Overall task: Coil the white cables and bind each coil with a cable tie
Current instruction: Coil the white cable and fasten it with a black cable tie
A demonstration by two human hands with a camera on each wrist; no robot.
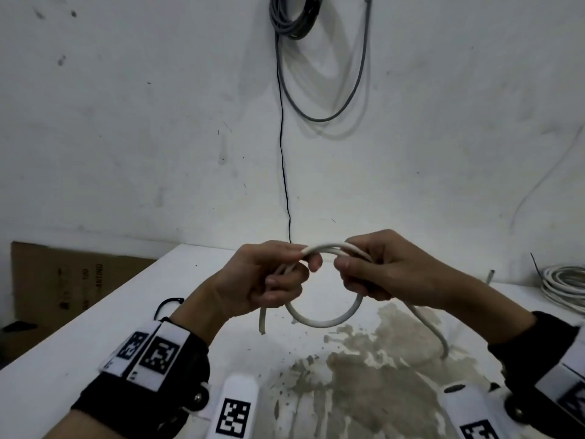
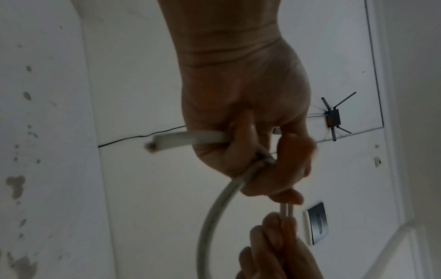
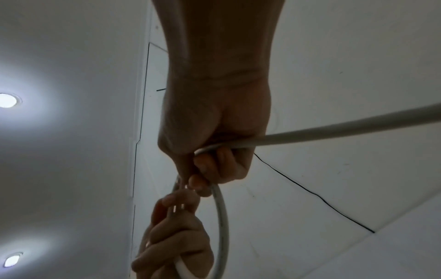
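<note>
White cable (image 1: 319,321): held in the air above the stained white table (image 1: 95,327), wound into one small loop with a second turn forming across the top. Left hand (image 1: 269,280) is closed round the left side of the loop, fingers curled over the strands; one cut end hangs below this hand toward the table. Right hand (image 1: 376,267) is likewise closed on the right side of the loop, thumb and fingers pinching the strands together. The free tail (image 1: 433,331) runs down from the right hand and rests on the table to the right of the loop.

Step in hand, as judged: coiling, at an early turn; no tie is on the coil. A black cable tie (image 1: 169,304) lies on the table, left of the loop and near the left wrist. A further coil of white cable (image 1: 566,285) lies at the table's far right edge.

Next move, as judged: draw the tail up into another turn of matching size, keep the strands clamped in one hand, then free the other to fetch the tie.
</note>
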